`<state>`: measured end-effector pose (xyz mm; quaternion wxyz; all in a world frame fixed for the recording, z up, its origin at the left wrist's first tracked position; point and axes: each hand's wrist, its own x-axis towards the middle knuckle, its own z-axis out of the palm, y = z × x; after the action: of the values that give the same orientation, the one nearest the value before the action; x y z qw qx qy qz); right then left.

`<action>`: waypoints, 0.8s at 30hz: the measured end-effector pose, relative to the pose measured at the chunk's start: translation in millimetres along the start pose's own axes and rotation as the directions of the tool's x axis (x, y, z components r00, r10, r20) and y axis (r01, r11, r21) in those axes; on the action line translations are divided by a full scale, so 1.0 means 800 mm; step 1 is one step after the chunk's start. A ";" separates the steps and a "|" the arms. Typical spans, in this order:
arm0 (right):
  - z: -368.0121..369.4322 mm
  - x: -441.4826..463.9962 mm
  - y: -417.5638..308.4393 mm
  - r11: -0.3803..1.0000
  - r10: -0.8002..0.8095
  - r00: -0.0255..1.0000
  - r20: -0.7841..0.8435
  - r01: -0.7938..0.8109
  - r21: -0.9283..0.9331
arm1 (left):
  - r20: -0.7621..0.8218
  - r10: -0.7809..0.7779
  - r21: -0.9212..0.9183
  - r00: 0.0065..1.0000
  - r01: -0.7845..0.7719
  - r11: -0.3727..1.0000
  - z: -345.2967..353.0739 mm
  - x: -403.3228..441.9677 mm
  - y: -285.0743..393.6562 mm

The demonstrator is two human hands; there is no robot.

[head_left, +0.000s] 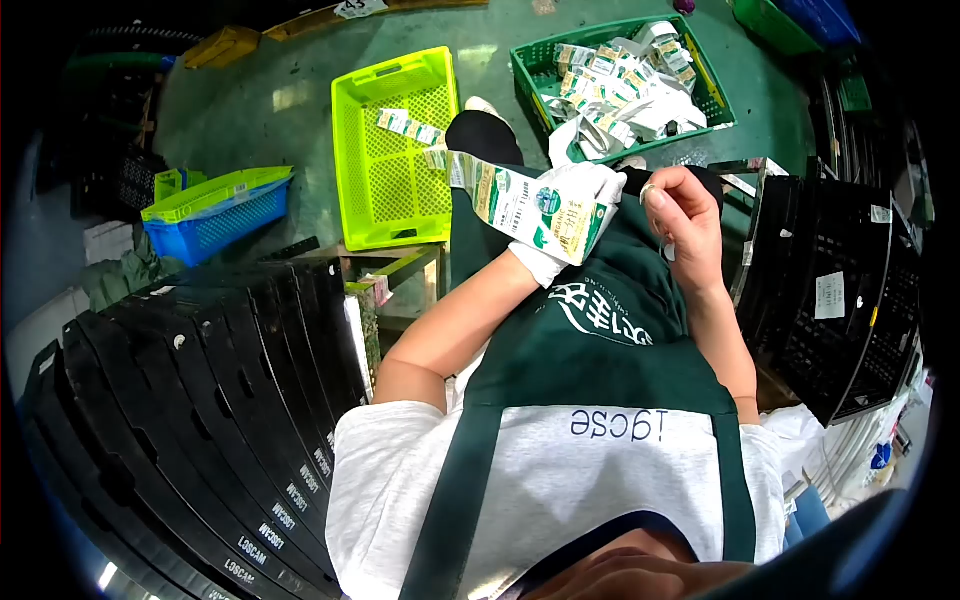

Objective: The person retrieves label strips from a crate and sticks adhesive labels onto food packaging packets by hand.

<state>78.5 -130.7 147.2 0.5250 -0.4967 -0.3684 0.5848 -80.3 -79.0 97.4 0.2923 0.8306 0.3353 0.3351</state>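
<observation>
My left hand (542,262), in a white glove, is closed on a strip of printed labels (512,205) in front of the apron. White, green and gold with a barcode, the strip trails leftward to the yellow-green crate (341,150), where more printed pieces (410,128) show. The labels hide most of the gloved fingers. To the right, my bare right hand (686,215) is raised beside the strip, apart from it. Its fingers are curled and the thumb meets the index finger; whether something small is between them cannot be made out.
A dark green crate (530,75) ahead holds heaped label strips and white paper. Black folded crates (200,400) stand in a row at left, and black crates (835,290) at right. A blue crate (220,222) is on the floor at left.
</observation>
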 end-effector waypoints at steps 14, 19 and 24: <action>0.026 0.003 0.001 0.810 -0.231 0.958 0.171 0.286 -0.512 | -0.001 -0.129 -0.244 0.992 0.125 0.962 -0.002 -0.006 -0.016; 0.028 0.007 -0.002 0.749 -0.266 0.935 0.235 0.354 -0.561 | -0.027 -0.144 -0.278 0.989 0.131 0.952 0.002 -0.009 -0.020; 0.026 0.014 0.006 0.628 -0.345 0.881 0.325 0.473 -0.618 | 0.064 -0.150 -0.385 0.987 0.163 0.909 0.006 -0.014 -0.026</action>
<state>57.4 -118.3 145.5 0.3904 -0.5029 -0.7042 0.3143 -90.6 -76.1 75.8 0.4824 0.7320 0.3227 0.3568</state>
